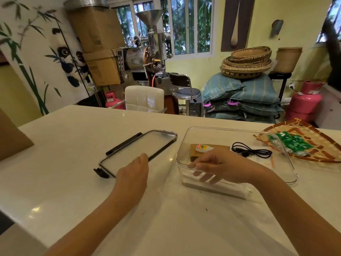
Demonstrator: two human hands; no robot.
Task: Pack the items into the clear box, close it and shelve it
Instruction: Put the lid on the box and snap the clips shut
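The clear box (287, 163) stands open on the white counter, right of centre. Inside it lie a brown card with a small glue bottle (203, 147) and a coiled black cable (251, 150) on a white paper. My right hand (217, 166) grips the box's near-left rim, thumb over the top, fingers against the outer wall. The clear lid (140, 148) with black latches lies left of the box, tilted up off the counter. My left hand (134, 169) holds the lid's near edge.
A woven tray (313, 145) with several green packets (293, 143) sits at the far right, partly behind the box. A brown cardboard piece (11, 139) rests at the counter's left edge. Beyond the counter are a white chair, a stool, sacks and gas cylinders.
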